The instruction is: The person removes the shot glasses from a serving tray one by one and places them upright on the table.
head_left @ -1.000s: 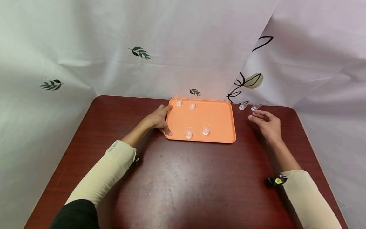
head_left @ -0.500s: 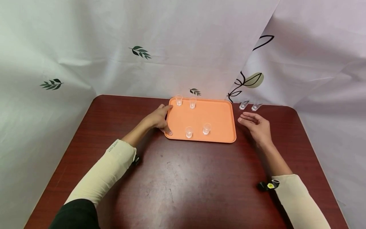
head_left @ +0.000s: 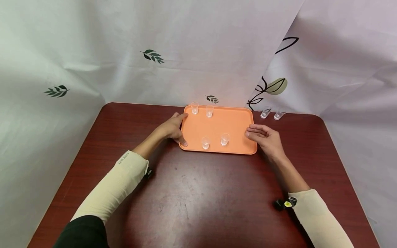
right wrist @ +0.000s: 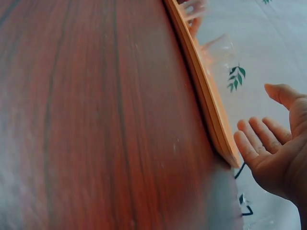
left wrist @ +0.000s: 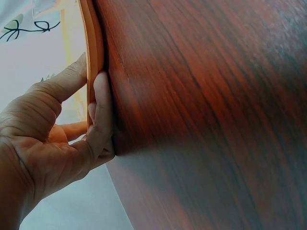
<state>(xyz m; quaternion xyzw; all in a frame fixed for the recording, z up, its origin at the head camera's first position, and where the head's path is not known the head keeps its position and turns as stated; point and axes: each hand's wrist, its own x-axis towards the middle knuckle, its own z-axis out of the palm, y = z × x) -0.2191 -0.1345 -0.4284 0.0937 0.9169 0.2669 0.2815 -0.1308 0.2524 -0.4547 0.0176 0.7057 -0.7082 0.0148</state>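
Observation:
An orange tray (head_left: 236, 125) lies at the far middle of a dark wooden table (head_left: 198, 196). Several small clear cups stand on it: two at the back left (head_left: 194, 107) (head_left: 209, 111), two near the front (head_left: 205, 143) (head_left: 224, 139). My left hand (head_left: 177, 130) pinches the tray's left rim; in the left wrist view the thumb (left wrist: 72, 79) and a finger (left wrist: 101, 112) clamp the tray's edge (left wrist: 93, 43). My right hand (head_left: 263, 137) hovers at the right rim with straight fingers; the right wrist view shows this right hand (right wrist: 268, 143) open, just off the tray's edge (right wrist: 201, 81).
Two more clear cups (head_left: 264, 113) (head_left: 278, 115) lie tipped on the table to the right of the tray, by the backdrop. A white leaf-print cloth (head_left: 155, 69) hangs behind and around the table. Bare wood stretches in front of the tray.
My right hand has moved left, from beside the two tipped cups to the tray's right rim. The left hand, tray and cups have stayed put.

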